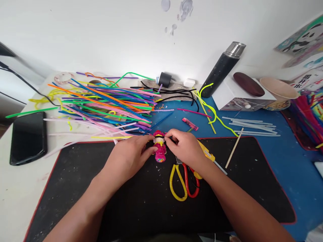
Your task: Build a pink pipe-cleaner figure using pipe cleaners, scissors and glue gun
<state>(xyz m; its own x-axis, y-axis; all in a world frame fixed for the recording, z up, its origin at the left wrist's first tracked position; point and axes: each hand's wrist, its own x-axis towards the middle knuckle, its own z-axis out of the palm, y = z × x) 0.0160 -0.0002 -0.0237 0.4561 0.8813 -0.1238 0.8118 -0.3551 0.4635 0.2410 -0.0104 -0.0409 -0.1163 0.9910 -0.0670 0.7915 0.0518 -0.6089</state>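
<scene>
At far left a black phone [28, 138] lies beside a heap of coloured pipe cleaners [108, 104]. At centre the left hand [128, 153] — thumb against the pink figure [160, 154], forefinger at one end of a black strip [158, 136], its grip impossible to tell — faces the right hand [185, 146], which pinches the strip's other end across the figure on the black mat [136, 205]. Farther right lie scissors [178, 183], partly beneath the right hand, then a wooden stick [234, 148] and translucent sticks [252, 126].
</scene>
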